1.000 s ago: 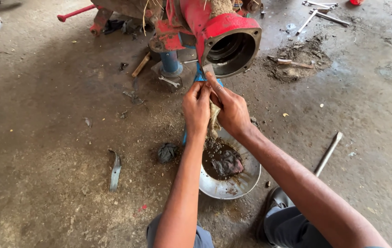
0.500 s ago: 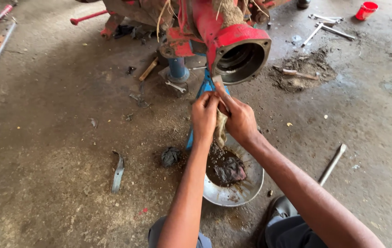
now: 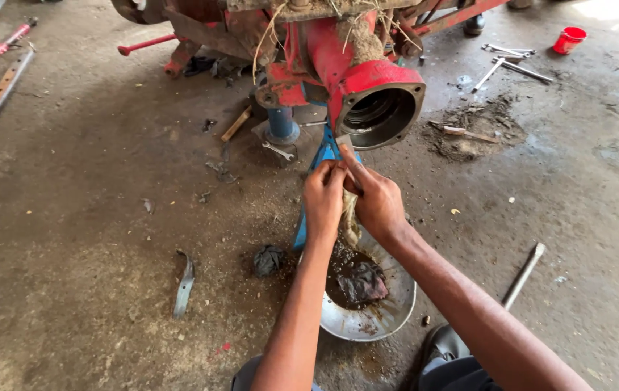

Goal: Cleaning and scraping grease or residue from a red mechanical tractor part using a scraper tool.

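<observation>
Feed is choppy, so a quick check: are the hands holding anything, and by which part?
Both hands, left hand and right hand, grip a dirty rag by its upper end; the rest hangs over the metal bowl.

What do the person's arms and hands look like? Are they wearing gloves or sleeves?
No gloves and no sleeves in view. The left hand and right hand are bare, and both forearms are bare right down to the bottom of the picture. No watch, ring or bracelet shows.

Left hand (image 3: 324, 194) and right hand (image 3: 378, 201) pinch a dirty rag (image 3: 350, 221) together above an oily metal bowl (image 3: 385, 318), just below a red housing (image 3: 378, 101).
</observation>
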